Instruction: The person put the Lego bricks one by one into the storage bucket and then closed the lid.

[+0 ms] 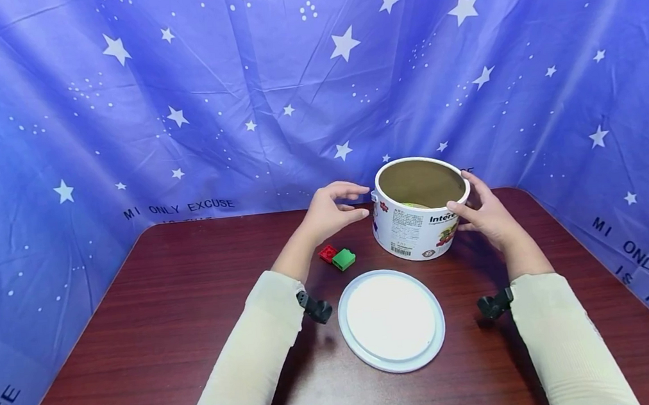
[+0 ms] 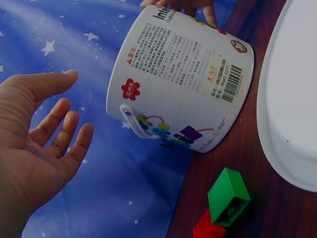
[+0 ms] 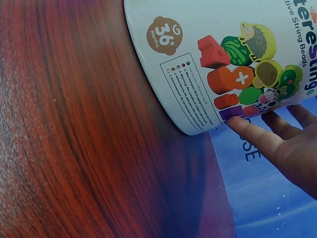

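A white printed bucket [image 1: 414, 230], lidless, stands towards the back of the table, and a bit of green [image 1: 414, 205] shows inside it. My right hand [image 1: 489, 219] holds its right side, thumb at the front of the rim and fingers round the far side. To the left, my left hand [image 1: 327, 214] is spread beside the bucket, fingertips just short of the small white handle [image 2: 134, 121]. Between left hand and bucket lie a green block [image 1: 343, 259] and a red block [image 1: 327, 254], side by side.
A round white lid [image 1: 391, 320] lies flat on the dark red wooden table [image 1: 195, 316], in front of the bucket. Behind the table's back edge hangs a blue curtain [image 1: 267, 79] with white stars.
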A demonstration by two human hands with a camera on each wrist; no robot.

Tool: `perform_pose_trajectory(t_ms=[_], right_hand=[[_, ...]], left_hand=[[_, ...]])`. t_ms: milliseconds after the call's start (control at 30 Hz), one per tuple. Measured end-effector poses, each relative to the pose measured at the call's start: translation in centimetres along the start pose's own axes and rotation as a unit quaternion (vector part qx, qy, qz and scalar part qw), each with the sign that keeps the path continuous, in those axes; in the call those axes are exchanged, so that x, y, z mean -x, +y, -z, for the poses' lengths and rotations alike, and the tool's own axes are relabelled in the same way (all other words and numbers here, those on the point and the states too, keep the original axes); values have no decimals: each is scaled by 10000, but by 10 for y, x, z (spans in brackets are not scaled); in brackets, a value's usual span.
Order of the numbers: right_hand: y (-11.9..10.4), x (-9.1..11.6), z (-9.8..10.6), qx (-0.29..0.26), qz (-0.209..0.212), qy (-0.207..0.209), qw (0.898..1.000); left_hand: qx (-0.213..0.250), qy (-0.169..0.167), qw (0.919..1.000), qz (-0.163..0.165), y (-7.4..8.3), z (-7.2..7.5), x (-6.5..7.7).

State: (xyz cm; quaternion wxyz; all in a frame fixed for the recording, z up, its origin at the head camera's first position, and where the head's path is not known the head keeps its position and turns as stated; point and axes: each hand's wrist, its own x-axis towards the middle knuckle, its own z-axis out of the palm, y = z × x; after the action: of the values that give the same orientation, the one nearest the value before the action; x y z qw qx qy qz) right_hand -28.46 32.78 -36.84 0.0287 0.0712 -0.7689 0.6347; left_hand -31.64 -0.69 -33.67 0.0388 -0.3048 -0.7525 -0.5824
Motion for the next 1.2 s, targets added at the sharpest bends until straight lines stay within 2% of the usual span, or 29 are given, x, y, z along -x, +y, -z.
perform_pose_trajectory(t_ms=[467, 1200], right_hand=[[1, 0, 0, -29, 67, -8, 10000], [-1, 1, -1, -40, 12, 6, 10000]], left_hand=[[195, 192, 9993, 270, -24, 18, 26], [410, 301, 9956, 785, -53, 26, 56]])
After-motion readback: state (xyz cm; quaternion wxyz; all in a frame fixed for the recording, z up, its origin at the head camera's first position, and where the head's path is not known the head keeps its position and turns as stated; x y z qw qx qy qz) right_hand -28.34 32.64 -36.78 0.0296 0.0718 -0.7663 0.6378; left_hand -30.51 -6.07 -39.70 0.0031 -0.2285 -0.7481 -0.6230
